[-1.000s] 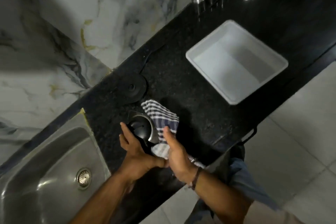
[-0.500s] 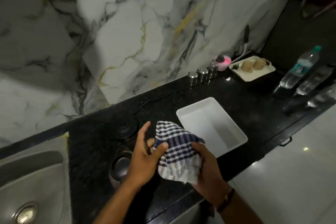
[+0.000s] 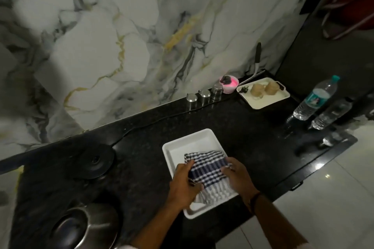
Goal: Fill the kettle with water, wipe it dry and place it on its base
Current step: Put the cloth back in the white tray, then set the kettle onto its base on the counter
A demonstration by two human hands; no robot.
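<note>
The steel kettle (image 3: 85, 226) with a dark lid stands on the black counter at the lower left, apart from both hands. Its round black base (image 3: 95, 160) lies farther back, empty, with a cord running along the wall. A blue-and-white checked cloth (image 3: 208, 170) rests inside the white tray (image 3: 172, 147) at the counter's middle. My left hand (image 3: 185, 180) grips the cloth's left side and my right hand (image 3: 236, 174) grips its right side, both pressing it down into the tray.
Three steel tins (image 3: 204, 95) and a pink bowl (image 3: 229, 83) line the marble wall. A white tray with two cups (image 3: 263, 94) sits at the back right. Two plastic water bottles (image 3: 315, 98) stand near the right edge. The counter's front edge runs just below the tray.
My hands lifted the cloth off the kettle, carried it right and lowered it into the white tray. The view swung right and the sink left the frame.
</note>
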